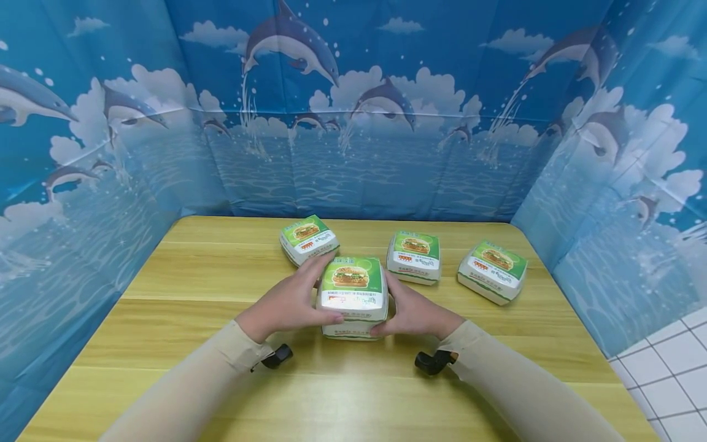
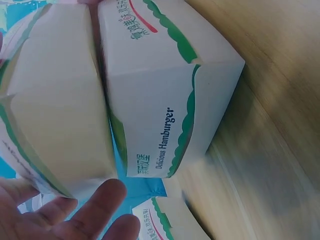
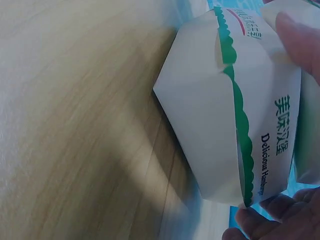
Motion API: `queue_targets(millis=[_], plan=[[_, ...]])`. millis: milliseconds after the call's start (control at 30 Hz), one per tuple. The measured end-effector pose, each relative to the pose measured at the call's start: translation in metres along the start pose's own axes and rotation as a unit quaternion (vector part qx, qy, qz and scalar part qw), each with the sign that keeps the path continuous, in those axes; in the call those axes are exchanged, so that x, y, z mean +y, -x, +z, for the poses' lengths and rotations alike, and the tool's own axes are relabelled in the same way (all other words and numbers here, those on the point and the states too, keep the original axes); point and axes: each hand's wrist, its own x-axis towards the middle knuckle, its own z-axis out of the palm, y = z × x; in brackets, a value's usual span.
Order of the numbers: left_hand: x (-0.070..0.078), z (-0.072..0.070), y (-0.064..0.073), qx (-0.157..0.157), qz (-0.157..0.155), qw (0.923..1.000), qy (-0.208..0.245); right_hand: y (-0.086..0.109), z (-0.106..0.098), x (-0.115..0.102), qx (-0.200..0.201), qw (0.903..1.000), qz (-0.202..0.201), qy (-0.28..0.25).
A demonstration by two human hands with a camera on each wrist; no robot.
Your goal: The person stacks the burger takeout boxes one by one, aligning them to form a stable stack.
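Observation:
Two hamburger boxes are stacked in front of me at the middle of the table. The upper hamburger box (image 1: 351, 279) has a green lid with a burger picture; my left hand (image 1: 284, 307) grips its left side, thumb in front and fingers towards the back. My right hand (image 1: 418, 312) holds the right side of the stack, its thumb low on the front. Beneath is the lower hamburger box (image 1: 349, 331), standing on the table, mostly hidden from above. In the left wrist view a narrow gap shows between the upper box (image 2: 57, 110) and the lower box (image 2: 150, 100).
Three more hamburger boxes lie on the wooden table (image 1: 221, 264): one box (image 1: 309, 239) just behind my left fingers, another box (image 1: 414, 256) behind right, and a third box (image 1: 493, 271) farther right. A dolphin-print curtain (image 1: 353, 166) borders the table's back and sides.

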Motion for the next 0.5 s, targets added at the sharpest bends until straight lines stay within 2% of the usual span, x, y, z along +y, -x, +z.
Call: queue_targets(millis=[267,500], plan=[[-0.0026,-0.0003,0.0009,0.000,0.012,0.9999,0.005,0.0047,-0.0039,0.0008,0.001,0.9988,0.027,0.040],[-0.0025,0.0011,-0.0002,-0.005,0.009,0.9998,0.014,0.0030,-0.0036,0.0031,-0.005,0.9989,-0.004,0.047]])
